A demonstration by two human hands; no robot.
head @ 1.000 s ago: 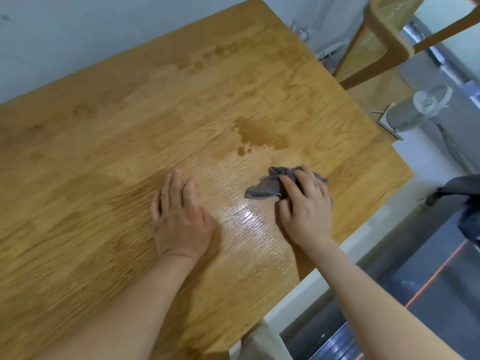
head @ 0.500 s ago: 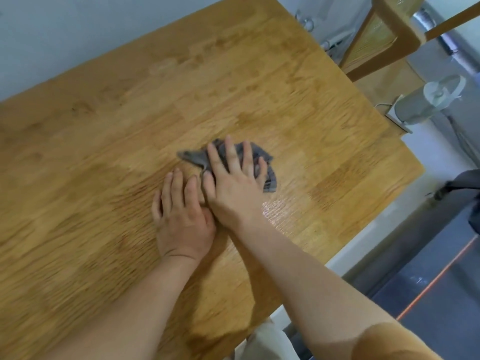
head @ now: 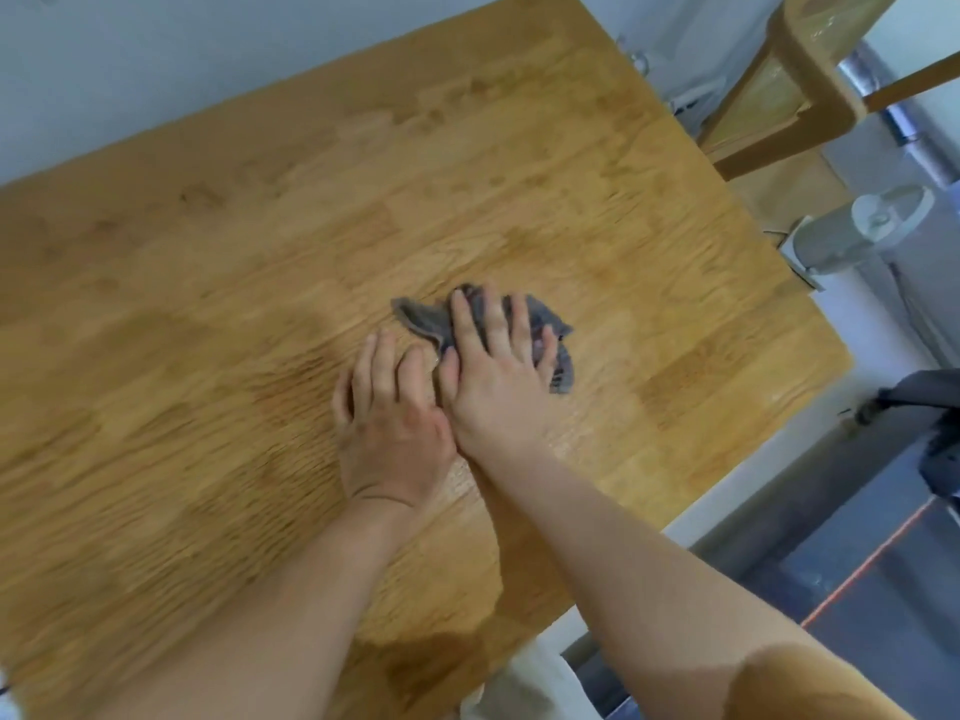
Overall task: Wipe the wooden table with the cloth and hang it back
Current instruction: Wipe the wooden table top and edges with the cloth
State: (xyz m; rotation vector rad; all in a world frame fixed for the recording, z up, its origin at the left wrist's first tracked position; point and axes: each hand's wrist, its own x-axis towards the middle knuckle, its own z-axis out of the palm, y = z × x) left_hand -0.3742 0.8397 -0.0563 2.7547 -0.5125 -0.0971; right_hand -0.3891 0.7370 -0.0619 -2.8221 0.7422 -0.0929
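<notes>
Wiping step in hand. Grey cloth (head: 545,335) lies bunched on the wooden desk (head: 260,283), roughly mid-surface, a little toward the desk's right edge.

Right hand (head: 498,371): flat on top of the cloth, fingers spread, palm pressing down. It pins the cloth by pressure; no closed grasp shows. Cloth edges stick out past the fingertips on the far side and on the right.

Left hand (head: 389,418): released, flat on bare wood just left of the cloth, touching the side of the right hand. It holds nothing; judged to be bracing the body.

Desk surface: darker patches beyond the cloth and left of it could be damp or just wood tone; cannot tell. Slight sheen on the wood near the cloth, on the side toward the person.

A wooden chair (head: 810,80) stands well beyond the cloth past the desk's far right corner; a white fan (head: 862,231) sits off the right edge.

Judgement: wiping partway, hanging not yet begun. Next move calls for steady downward pressure and a sweep over unwiped areas. The hanging spot is not in view.
</notes>
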